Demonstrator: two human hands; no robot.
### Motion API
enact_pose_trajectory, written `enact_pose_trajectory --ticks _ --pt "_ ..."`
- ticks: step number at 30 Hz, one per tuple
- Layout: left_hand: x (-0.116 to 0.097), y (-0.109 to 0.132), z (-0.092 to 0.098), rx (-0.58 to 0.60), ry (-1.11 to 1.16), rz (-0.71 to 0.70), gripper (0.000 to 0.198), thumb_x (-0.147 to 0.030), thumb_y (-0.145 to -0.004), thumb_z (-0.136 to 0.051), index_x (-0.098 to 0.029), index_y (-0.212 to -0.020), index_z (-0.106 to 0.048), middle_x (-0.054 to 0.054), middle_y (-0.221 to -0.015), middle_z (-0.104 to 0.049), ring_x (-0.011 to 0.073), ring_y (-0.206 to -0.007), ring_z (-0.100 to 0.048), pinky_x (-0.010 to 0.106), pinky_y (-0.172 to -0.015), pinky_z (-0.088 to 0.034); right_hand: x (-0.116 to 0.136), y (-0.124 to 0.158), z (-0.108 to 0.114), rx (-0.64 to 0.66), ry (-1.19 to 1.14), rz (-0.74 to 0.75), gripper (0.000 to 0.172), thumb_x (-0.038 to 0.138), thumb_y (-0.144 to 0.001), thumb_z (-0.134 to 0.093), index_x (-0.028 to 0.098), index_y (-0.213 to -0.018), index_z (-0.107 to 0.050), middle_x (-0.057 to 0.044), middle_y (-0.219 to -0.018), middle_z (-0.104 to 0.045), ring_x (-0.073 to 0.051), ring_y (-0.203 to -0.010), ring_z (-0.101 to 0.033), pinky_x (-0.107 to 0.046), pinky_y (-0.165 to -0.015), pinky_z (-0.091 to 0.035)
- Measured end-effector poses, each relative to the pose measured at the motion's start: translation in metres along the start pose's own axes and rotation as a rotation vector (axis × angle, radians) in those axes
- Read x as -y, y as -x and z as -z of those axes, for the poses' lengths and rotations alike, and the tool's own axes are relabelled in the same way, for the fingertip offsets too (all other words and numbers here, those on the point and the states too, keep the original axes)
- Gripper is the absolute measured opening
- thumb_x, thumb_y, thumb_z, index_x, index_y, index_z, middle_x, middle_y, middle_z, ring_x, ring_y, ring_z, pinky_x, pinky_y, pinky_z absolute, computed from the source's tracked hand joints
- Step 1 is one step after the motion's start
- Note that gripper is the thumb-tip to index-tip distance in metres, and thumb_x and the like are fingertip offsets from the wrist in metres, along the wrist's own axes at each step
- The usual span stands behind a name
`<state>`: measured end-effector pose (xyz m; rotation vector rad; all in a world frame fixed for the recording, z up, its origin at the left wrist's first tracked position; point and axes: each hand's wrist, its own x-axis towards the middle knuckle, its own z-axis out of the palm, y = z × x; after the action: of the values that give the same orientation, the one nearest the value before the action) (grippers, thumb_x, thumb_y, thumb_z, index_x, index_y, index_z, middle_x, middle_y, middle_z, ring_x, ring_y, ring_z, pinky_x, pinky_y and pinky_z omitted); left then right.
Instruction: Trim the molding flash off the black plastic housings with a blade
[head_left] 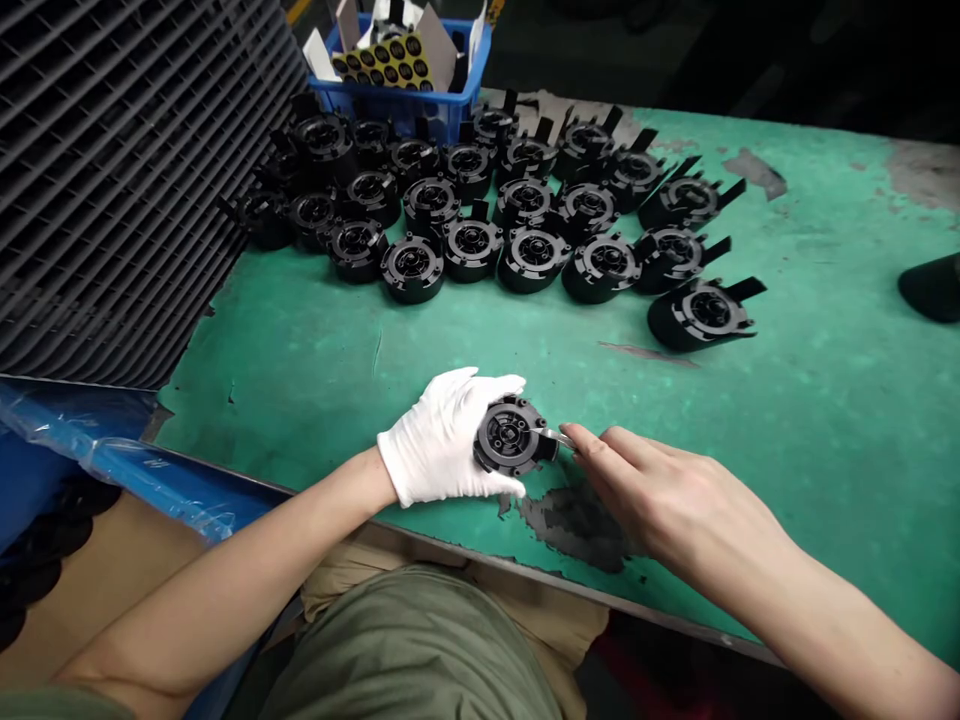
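Cupping round black housing (508, 437) in gloved left hand (442, 440) — pinching slim metal tool (558, 437) in bare right hand (651, 485), aimed leftward over housing's right rim.

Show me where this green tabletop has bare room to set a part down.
Widest: the green tabletop between the right hand, the right end of the black round housings and the black cylinder. Smaller: left of the gloved left hand, this side of the front row. Crowded: before the blue bin, where housings stand packed.
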<state>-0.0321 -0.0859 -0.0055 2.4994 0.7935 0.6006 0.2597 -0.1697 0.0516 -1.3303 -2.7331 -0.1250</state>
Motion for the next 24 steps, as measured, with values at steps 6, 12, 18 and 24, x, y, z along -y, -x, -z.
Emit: enact_pose_trajectory --ticks 6,12,18,24 --pt "0.001 -0.001 0.0 -0.025 -0.008 -0.027 0.117 -0.088 -0.081 -0.08 -0.017 -0.164 -0.039 0.021 -0.156 -0.068 0.0393 -0.143 -0.069 0.058 -0.133 -0.044 -0.015 -0.012 0.009 -0.006 0.028 0.157 0.046 -0.006 -0.096 -0.043 0.002 -0.138 -0.06 -0.003 -0.084 -0.064 -0.016 -0.065 -0.06 -0.033 -0.056 -0.038" --pt "0.002 -0.001 -0.001 -0.037 -0.011 -0.041 0.115 -0.088 -0.082 -0.079 -0.016 -0.163 -0.04 0.022 -0.155 -0.068 0.0388 -0.142 -0.069 0.057 -0.133 -0.045 -0.024 -0.016 0.011 -0.028 0.048 0.24 0.047 -0.008 -0.095 -0.041 0.002 -0.139 -0.058 -0.002 -0.085 -0.065 -0.016 -0.07 -0.063 -0.031 -0.058 -0.039" --pt "0.003 -0.002 0.0 -0.015 0.0 -0.033 0.113 -0.087 -0.082 -0.079 -0.016 -0.163 -0.042 0.021 -0.156 -0.068 0.0384 -0.143 -0.069 0.057 -0.134 -0.044 -0.032 -0.016 0.009 -0.015 0.08 0.292 0.05 -0.009 -0.095 -0.039 0.002 -0.141 -0.057 -0.001 -0.083 -0.063 -0.017 -0.068 -0.061 -0.034 -0.055 -0.033" --pt "0.002 -0.003 0.003 0.027 0.037 0.01 0.115 -0.087 -0.08 -0.082 -0.018 -0.164 -0.043 0.021 -0.155 -0.069 0.0399 -0.144 -0.069 0.06 -0.135 -0.043 -0.034 -0.014 0.003 -0.031 -0.034 0.225 0.032 0.007 -0.111 -0.044 0.01 -0.139 -0.061 0.001 -0.083 -0.062 -0.015 -0.07 -0.063 -0.033 -0.059 -0.036"
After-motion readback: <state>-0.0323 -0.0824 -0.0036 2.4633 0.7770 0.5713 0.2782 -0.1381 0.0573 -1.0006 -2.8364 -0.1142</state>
